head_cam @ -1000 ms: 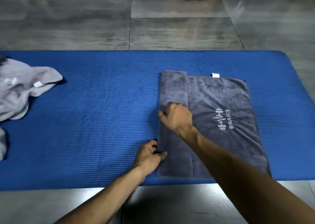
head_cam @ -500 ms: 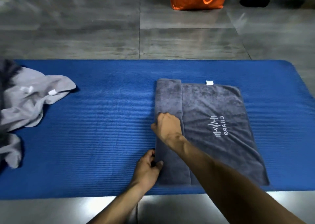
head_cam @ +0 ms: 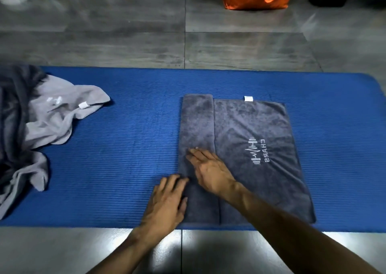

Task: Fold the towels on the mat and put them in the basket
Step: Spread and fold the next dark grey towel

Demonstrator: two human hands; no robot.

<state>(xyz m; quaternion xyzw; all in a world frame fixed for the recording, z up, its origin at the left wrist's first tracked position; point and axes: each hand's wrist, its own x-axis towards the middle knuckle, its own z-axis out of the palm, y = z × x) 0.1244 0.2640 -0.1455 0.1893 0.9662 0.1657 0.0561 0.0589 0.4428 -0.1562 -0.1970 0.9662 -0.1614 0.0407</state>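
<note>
Only two forearms and two hands of the person show, entering from the lower edge of the head view. Both forearms are bare as far as they can be seen, with no sleeve, cuff or glove on them. The left hand (head_cam: 167, 200) and the right hand (head_cam: 211, 169) carry no ring, watch or band that can be made out, tendons stand out along the right wrist, and short fingernails show on the right hand's fingers.
</note>
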